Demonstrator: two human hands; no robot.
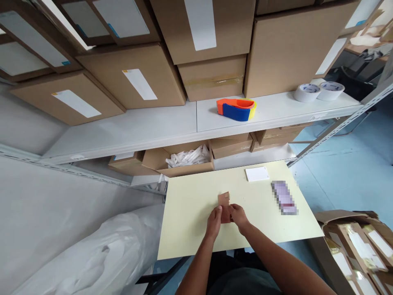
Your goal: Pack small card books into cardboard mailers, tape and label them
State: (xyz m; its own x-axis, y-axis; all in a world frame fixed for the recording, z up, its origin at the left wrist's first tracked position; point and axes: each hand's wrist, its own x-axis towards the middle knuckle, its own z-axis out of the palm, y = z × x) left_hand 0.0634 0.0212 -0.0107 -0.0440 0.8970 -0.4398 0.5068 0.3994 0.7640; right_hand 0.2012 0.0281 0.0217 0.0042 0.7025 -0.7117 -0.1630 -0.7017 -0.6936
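Brown piece (225, 199): we hold this small flat thing over the middle of the tabletop (187, 213), slightly toward the left edge; it is tan with a small square mark at its far end and reddish-brown at its near end. We cannot tell whether its underside touches the surface.
Left hand (214, 221): closed on the left side of the brown piece, thumb on top.
Right hand (238, 216): fingers gripping the right side of it.
Both hands: apart from each other, the brown piece between them; our forearms come in over the near edge.
White flat item (257, 174): lies just inside the far edge, toward the far right corner.
Purple item (284, 197): lies aslant near the right edge, too pixelated for us to make out.
Shelf (144, 125): runs beyond the far edge, carrying cardboard boxes (285, 53) along its back.
Orange, blue and yellow item (236, 109): at the shelf's front edge.
Tape rolls (307, 93): two, white, side by side toward the shelf's right end.
Open box (184, 170): below the shelf, by the far left corner, white things (188, 157) heaped inside.
White bundle (123, 246): beyond the left edge.
Open carton (346, 216): beyond the near right corner, packed with smaller boxes (362, 246).
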